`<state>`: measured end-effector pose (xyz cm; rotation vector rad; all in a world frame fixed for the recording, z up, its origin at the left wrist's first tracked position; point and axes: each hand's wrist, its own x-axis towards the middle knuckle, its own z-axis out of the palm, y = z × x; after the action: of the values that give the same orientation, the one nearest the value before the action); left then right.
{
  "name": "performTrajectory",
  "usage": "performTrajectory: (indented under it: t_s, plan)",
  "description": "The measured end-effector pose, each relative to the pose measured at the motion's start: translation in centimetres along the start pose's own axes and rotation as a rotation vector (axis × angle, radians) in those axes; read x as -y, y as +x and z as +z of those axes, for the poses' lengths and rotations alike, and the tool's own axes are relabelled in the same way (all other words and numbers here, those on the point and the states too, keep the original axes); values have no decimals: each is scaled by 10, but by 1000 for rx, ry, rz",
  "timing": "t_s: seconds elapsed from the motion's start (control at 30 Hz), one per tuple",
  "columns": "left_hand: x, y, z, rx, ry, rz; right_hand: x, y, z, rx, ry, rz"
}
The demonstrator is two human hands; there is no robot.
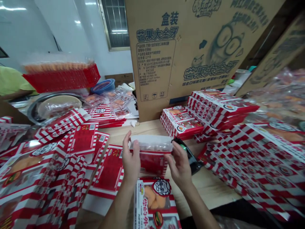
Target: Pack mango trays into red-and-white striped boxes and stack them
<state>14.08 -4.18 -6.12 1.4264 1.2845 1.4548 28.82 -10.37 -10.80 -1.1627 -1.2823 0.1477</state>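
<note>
My left hand (pixel 131 160) and my right hand (pixel 179 164) both grip a red-and-white striped box (pixel 152 160) stood on end, its white top flap (pixel 151 140) open. The left fingers hold its left edge, the right fingers pinch its right side. Just below it lies a filled box (pixel 156 203) with a cartoon face and orange snacks showing through its window. A black tool with a green button (pixel 188 152) lies right behind my right hand.
Flat unfolded boxes (pixel 83 140) and filled ones pile up on the left. Stacks of finished boxes (pixel 214 111) rise at right. A big brown carton (pixel 190 51) stands behind. A red basket (pixel 62 78), a metal bowl (pixel 35 105) and snack packets (pixel 116 103) sit at back left.
</note>
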Motion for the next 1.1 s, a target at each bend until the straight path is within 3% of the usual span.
performTrajectory:
  t_s: [0.07,0.13,0.33,0.5,0.6,0.8,0.97,1.1]
  plan:
    - [2,-1,-2,-20,-25,3,5,4,1,24,-73,-86]
    - [2,-2,-5,38,-63,-4,11,8,0,39,-102,-117]
    - [-3,1,-16,158,-76,-27,27,16,7,-10,127,127]
    - [-1,16,-35,555,-550,-356,26,27,1,146,508,411]
    - [-4,24,-43,714,-597,-417,23,31,-4,176,630,472]
    - [-5,28,-44,780,-564,-263,32,34,0,169,671,446]
    - [4,26,-45,746,-448,-26,45,38,3,143,428,410]
    - [2,26,-49,790,-298,111,46,39,0,166,262,366]
